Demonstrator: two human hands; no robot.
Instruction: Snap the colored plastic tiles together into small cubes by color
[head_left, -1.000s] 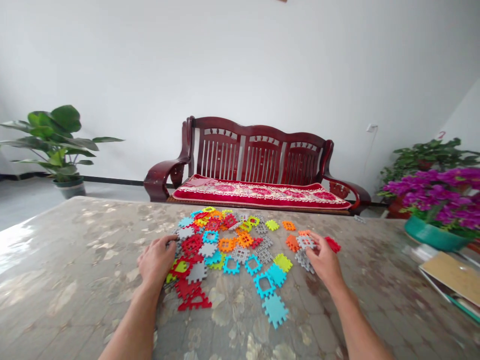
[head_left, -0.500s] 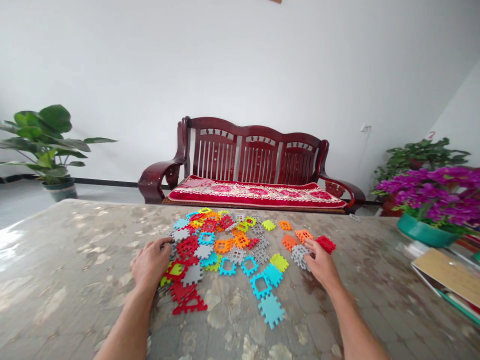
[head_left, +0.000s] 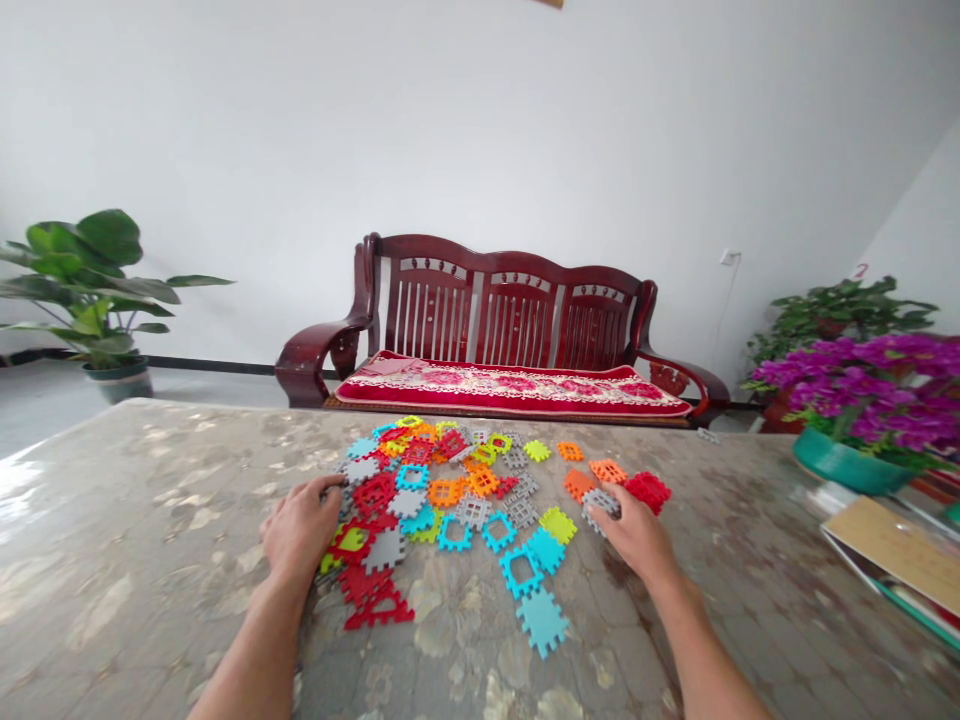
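Note:
Beside the left edge of a spread of toothed flat pieces, my left hand (head_left: 301, 522) rests with its fingers loosely apart and nothing seen in it. The pile mixes red (head_left: 373, 492), grey (head_left: 385, 550), orange (head_left: 445, 492) and light blue pieces. On the right, my right hand (head_left: 636, 530) has its thumb and fingertips on a grey lattice piece (head_left: 598, 503) lying on the table. Orange pieces (head_left: 608, 470) and a red piece (head_left: 648, 490) lie just beyond it. A light blue square (head_left: 543, 621) lies nearest to me.
A patterned table (head_left: 172, 560) carries everything. At the right stand purple flowers in a teal pot (head_left: 851, 462), beside books and papers (head_left: 896, 545). Past the far edge is a dark red wooden bench (head_left: 517, 300) with a red cloth (head_left: 510, 385). A potted plant (head_left: 112, 290) stands left.
My right hand has shifted slightly left, and its fingers have closed in at the grey lattice piece, showing more of the red piece. My left hand has not visibly moved.

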